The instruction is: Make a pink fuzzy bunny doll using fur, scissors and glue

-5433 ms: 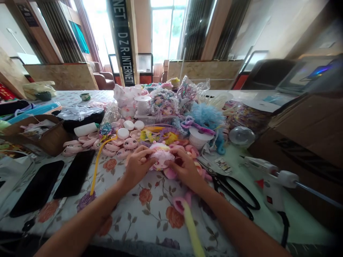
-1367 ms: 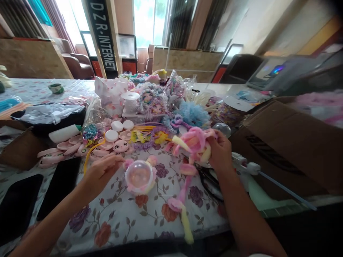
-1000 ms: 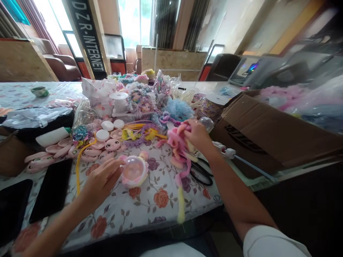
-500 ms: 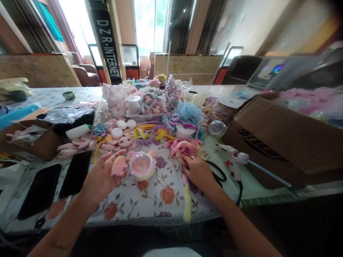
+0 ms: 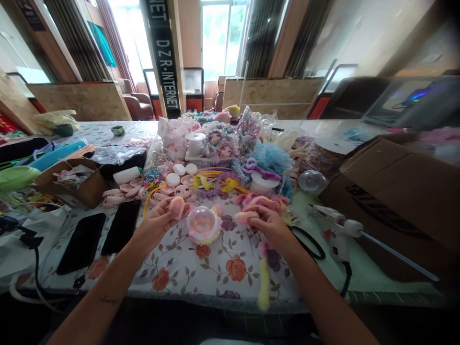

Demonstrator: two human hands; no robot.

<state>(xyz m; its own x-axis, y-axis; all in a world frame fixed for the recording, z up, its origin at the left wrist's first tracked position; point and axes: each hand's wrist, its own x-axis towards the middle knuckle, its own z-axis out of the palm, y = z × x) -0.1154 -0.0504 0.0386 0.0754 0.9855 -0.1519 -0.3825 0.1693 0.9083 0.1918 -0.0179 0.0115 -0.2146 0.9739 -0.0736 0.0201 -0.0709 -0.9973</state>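
Note:
My left hand [image 5: 158,219] pinches a pink fuzzy piece [image 5: 177,207], which looks bent from plush chenille stem, just left of a clear plastic ball [image 5: 202,221]. Pink and yellow fuzzy trim runs around the ball, which rests on the flowered cloth. On its other side, my right hand [image 5: 269,224] grips a peach-pink fuzzy piece [image 5: 245,218] between thumb and fingers. Behind that hand lies a bundle of pink and yellow chenille stems [image 5: 264,200]. A yellow fuzzy stem [image 5: 264,282] hangs toward the table's front edge, below my right wrist.
A hot glue gun [image 5: 338,230] lies at right, beside a large cardboard box [image 5: 391,206]. Two dark phones [image 5: 82,243] lie at left, near a small open box [image 5: 72,184]. Doll-face pieces [image 5: 183,191], white lids [image 5: 173,179] and a ribbon spool [image 5: 265,182] crowd the back.
The view has swung left, so everything sits farther right. My right hand has come up from the chenille bundle with a peach-pink piece in it. My left hand still holds its pink piece, now upright.

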